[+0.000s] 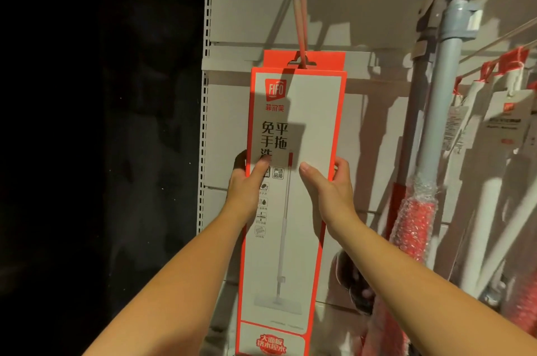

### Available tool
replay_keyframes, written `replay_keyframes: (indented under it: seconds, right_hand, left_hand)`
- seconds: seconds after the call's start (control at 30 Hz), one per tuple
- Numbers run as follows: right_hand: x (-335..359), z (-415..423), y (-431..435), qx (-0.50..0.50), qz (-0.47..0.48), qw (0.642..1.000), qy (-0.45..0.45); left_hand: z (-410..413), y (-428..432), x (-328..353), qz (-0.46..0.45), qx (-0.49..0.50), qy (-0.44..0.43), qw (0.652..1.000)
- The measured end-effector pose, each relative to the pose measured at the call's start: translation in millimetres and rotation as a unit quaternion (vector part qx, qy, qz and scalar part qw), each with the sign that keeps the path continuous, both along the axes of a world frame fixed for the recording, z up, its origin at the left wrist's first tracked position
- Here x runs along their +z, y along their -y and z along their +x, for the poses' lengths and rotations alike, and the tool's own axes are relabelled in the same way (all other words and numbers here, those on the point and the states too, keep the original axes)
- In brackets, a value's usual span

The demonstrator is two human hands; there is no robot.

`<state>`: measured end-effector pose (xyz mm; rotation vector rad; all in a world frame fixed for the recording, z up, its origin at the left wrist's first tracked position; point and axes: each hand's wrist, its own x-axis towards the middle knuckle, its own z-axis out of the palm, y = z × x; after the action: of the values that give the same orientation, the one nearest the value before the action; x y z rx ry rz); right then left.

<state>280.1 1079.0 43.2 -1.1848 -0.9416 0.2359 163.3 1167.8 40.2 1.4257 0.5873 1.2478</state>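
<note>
A tall white box with an orange-red border (308,111), printed with a flat mop picture and a red logo, hangs upright in front of a white shelf wall. Its top tab sits on a pinkish display hook (300,7) that comes down from above. My left hand (247,184) grips the box's left edge, thumb on the front face and fingers behind. My right hand (331,181) grips the right edge at the same height, thumb on the front, fingers wrapped round the back.
To the right hang mops with grey poles (444,88) and a red mop head in bubble wrap (415,216), plus more tagged white handles (494,111). A perforated shelf upright (203,123) runs down the left; beyond it everything is dark.
</note>
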Motion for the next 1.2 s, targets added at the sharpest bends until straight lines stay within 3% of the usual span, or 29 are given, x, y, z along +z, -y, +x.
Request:
replay_keyframes:
  seconds: [0.3,0.6,0.8,1.0,1.2]
  right_hand:
    - [-3.7,-9.5,-2.8,-0.077,-0.004,0.997,0.009]
    - [-5.7,-25.1,10.1,-0.105,-0.013,0.994,-0.004]
    - [2.8,-35.2,28.4,-0.138,-0.115,0.984,0.016]
    - [4.8,-52.6,57.7,-0.158,-0.296,0.935,0.110]
    - [1.4,-77.1,90.1,-0.120,-0.467,0.833,0.270]
  left_hand:
    - [-7.0,-3.0,-3.8,0.022,0.019,0.014,0.999]
    - [-14.2,5.5,-5.8,0.038,0.011,-0.043,0.998]
    - [-35.2,20.6,-9.1,0.095,0.024,-0.124,0.987]
    - [-66.8,40.8,-8.3,0.175,0.060,-0.271,0.945]
    - [-93.8,77.6,-8.8,0.251,0.062,-0.419,0.870]
